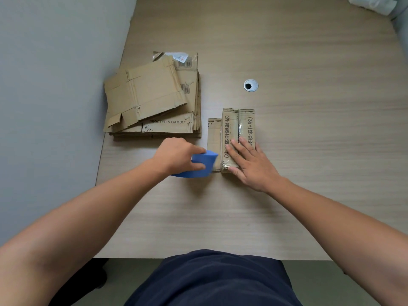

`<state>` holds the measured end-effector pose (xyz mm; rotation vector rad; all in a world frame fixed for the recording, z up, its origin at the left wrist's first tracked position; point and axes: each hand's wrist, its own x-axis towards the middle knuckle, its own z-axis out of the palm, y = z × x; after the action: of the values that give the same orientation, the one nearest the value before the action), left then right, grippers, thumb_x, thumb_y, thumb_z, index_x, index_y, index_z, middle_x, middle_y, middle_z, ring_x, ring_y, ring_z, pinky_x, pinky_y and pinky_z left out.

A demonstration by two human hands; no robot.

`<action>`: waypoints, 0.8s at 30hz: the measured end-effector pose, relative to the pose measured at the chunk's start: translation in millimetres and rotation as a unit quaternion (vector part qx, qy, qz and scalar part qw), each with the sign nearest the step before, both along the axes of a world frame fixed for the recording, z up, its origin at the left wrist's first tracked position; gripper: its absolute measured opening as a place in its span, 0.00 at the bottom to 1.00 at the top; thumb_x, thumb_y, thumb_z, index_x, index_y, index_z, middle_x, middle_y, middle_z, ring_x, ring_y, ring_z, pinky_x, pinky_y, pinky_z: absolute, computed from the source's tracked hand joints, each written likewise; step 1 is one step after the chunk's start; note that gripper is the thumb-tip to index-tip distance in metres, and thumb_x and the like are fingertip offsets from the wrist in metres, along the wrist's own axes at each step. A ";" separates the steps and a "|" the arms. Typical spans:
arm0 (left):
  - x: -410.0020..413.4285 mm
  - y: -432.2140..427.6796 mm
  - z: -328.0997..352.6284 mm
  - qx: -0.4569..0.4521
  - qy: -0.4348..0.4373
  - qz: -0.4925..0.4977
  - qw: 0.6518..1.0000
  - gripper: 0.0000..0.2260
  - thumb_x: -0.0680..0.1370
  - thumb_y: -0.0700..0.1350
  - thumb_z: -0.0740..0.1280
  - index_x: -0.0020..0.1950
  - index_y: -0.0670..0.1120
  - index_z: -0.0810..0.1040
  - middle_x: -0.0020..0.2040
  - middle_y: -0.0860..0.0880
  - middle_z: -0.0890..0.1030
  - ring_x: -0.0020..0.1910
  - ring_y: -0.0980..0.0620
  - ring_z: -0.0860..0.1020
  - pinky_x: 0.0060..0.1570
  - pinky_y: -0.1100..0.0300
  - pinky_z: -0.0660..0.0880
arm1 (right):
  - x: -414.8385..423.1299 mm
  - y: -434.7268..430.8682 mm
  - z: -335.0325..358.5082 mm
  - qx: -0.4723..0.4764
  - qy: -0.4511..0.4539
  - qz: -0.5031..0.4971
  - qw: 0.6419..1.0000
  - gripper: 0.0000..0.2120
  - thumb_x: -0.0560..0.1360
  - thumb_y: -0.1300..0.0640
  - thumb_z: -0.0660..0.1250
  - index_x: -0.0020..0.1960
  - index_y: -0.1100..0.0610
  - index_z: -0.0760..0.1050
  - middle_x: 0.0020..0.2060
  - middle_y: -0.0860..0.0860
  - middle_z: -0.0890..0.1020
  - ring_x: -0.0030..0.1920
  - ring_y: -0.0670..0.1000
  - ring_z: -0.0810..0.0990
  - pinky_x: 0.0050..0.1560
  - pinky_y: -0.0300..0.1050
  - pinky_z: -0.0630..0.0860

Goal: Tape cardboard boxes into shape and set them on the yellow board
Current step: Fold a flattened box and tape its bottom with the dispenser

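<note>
The left grip (176,154) is curling round a blue tape dispenser (202,164) at the near left edge of a small cardboard box (231,124). The right grip (249,164) is lying flat on its top, fingers spread. The box — brown, black-lettered, glossy with clear tape — is sitting mid-worktop (309,151), long axis running away from the person. Beyond to the left, flattened cartons (154,100) are lying stacked.

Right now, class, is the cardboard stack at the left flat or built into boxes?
Flat: the cardboard stack lies in layered sheets, flaps spread, on the table.
</note>
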<state>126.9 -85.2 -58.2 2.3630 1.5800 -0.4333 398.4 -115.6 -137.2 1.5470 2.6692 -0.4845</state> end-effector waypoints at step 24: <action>-43.6 -18.4 -6.4 0.043 -0.118 0.176 0.976 0.24 0.74 0.69 0.69 0.69 0.67 0.75 0.49 0.51 0.86 0.48 0.48 0.81 0.48 0.54 0.77 | -59.8 -7.7 3.6 -0.026 -0.037 -0.243 0.969 0.46 0.72 0.34 0.59 0.83 0.50 0.44 0.82 0.54 0.42 0.81 0.56 0.36 0.80 0.57 0.42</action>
<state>83.3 -103.6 -64.6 2.0374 1.8772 -0.0087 338.6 -123.3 -133.5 2.1557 2.1878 -0.4875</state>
